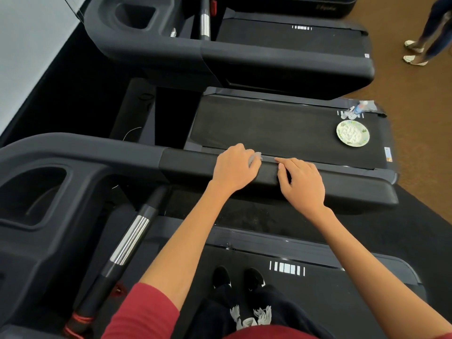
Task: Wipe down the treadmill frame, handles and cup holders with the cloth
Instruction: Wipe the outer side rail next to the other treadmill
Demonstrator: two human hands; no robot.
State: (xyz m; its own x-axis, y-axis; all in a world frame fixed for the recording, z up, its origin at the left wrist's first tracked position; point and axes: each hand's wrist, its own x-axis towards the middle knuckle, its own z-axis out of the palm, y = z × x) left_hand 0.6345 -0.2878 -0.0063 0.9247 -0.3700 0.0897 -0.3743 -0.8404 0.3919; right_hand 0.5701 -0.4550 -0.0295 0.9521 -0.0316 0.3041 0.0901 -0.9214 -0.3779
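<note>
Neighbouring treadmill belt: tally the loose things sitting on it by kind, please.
Plates: 1, the patterned plate with something white on it
Plastic bottles: 2, bottle and bottle, lying together near the belt's end
Total: 3

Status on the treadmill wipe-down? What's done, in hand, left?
Done: cannot tell; no surface shows a visible cleaned area. In hand: the left hand presses a small grey cloth on the side handrail, with the right hand resting beside it on the same rail. Left, by the look of it: the cup holder, the silver-banded handle and the remaining frame.
</note>
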